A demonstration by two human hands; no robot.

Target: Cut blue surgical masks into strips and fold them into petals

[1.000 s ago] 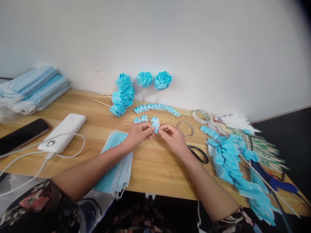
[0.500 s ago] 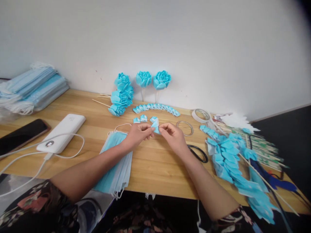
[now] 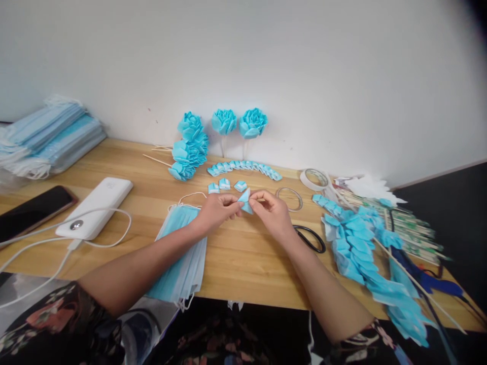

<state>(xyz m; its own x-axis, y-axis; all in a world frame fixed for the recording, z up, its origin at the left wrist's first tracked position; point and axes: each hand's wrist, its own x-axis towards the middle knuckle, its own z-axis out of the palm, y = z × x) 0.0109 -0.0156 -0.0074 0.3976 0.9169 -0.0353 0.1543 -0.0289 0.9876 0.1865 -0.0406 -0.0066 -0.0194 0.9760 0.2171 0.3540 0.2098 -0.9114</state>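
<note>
Between my two hands is a small folded piece of light-blue mask fabric (image 3: 245, 199), pointed at the top. My left hand (image 3: 219, 207) pinches its left side between thumb and finger. On its right edge, my right hand (image 3: 270, 207) grips it in a pinch as well. Just beyond lie several small folded blue pieces, one a folded petal (image 3: 240, 186). A curved row of folded blue petals (image 3: 243, 167) stretches behind them. Under my left forearm rests a fanned pile of blue face masks (image 3: 186, 258).
Blue fabric flowers on sticks (image 3: 253, 123) stand by the wall. Stacked masks (image 3: 57, 137), a phone (image 3: 36, 212) and a white power bank (image 3: 97, 208) with cables are left. Tape (image 3: 315, 179), a black-handled tool (image 3: 310, 239), blue strips (image 3: 353, 243) and a blue-handled tool (image 3: 437, 284) lie right.
The folded piece has turned between my fingers, its point now leaning up and to the right. Both hands stay nearly in place, and the view has shifted very slightly.
</note>
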